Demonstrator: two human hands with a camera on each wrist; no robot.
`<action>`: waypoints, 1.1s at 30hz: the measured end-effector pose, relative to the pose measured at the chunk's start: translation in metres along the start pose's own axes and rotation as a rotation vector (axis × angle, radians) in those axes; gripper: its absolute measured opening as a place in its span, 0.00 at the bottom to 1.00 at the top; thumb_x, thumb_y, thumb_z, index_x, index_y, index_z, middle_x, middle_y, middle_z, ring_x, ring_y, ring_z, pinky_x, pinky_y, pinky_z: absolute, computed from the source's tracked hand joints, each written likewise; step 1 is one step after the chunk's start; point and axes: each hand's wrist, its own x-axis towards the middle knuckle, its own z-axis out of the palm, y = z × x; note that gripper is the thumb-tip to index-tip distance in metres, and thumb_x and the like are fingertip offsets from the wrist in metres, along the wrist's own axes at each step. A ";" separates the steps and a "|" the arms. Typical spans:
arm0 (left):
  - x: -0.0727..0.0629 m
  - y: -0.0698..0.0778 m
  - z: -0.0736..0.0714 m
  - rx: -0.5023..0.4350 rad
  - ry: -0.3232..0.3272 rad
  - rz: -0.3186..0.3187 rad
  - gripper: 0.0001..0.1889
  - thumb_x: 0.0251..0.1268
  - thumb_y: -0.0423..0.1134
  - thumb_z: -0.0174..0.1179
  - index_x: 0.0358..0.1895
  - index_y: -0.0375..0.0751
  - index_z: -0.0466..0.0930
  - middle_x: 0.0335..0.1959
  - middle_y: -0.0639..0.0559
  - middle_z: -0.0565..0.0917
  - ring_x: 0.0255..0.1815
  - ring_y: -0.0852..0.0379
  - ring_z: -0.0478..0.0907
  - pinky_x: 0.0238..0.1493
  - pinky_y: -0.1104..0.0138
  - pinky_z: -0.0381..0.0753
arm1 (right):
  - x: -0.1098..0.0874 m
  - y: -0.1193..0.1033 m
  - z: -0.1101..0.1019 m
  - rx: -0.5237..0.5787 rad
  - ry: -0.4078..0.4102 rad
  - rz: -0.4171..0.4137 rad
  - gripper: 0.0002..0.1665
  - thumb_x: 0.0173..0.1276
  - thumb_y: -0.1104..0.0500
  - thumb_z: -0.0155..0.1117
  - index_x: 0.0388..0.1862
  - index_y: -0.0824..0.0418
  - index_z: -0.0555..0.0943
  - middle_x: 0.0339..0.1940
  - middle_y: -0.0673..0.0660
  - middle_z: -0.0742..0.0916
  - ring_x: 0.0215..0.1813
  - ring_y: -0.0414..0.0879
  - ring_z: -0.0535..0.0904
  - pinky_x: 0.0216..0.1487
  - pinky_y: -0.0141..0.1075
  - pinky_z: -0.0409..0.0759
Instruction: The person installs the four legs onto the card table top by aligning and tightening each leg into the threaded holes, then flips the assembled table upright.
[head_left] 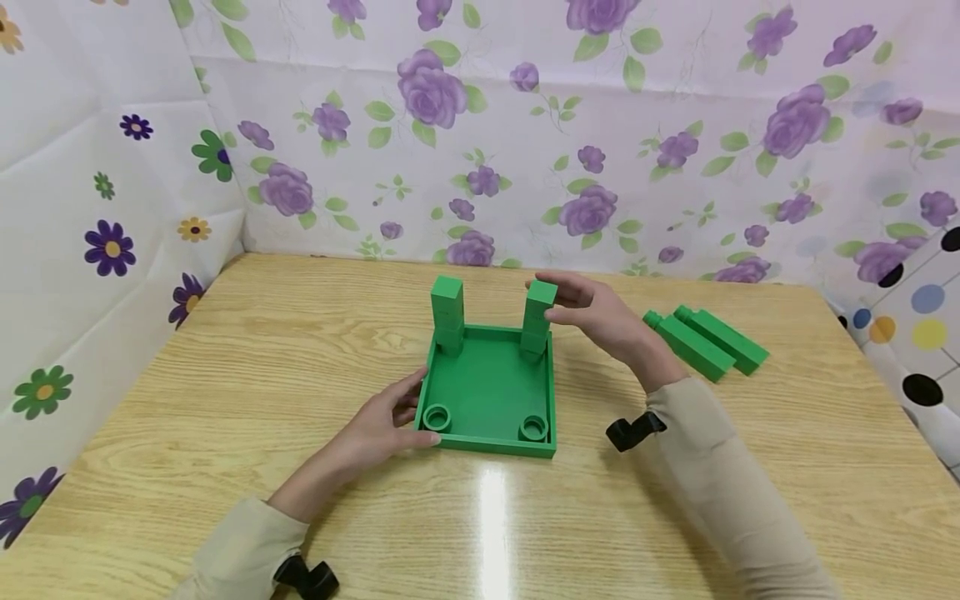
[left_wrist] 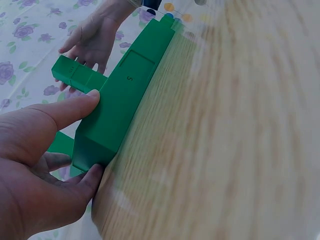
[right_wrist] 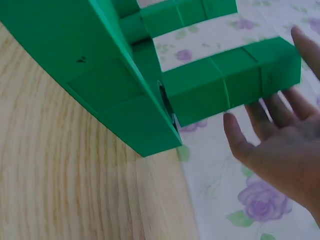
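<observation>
A square green tray [head_left: 491, 387] with a raised rim lies on the wooden table. Upright green posts stand at its two far corners, one far-left post [head_left: 448, 307] and one far-right post [head_left: 537, 312]. Round green sockets [head_left: 533, 428] sit at both near corners. My left hand [head_left: 375, 429] holds the near-left corner, thumb on the front rim and fingers along the left side. Around the top of the far-right post is my right hand [head_left: 600, 315], its fingers spread and loosely bent. In the right wrist view, those fingers [right_wrist: 260, 120] lie beside the post.
Two loose green posts [head_left: 693, 346] with round pegs at one end lie side by side on the table [head_left: 300, 333], right of the tray. Flowered cloth [head_left: 480, 133] hangs behind the table. Black wrist straps [head_left: 636, 429] sit on both sleeves.
</observation>
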 end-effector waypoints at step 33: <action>0.000 0.001 0.000 0.003 -0.004 0.005 0.48 0.56 0.33 0.70 0.77 0.39 0.49 0.63 0.40 0.69 0.61 0.46 0.70 0.66 0.56 0.66 | 0.010 0.002 -0.008 0.017 -0.065 -0.020 0.27 0.67 0.63 0.65 0.65 0.59 0.74 0.59 0.55 0.78 0.52 0.48 0.73 0.56 0.41 0.73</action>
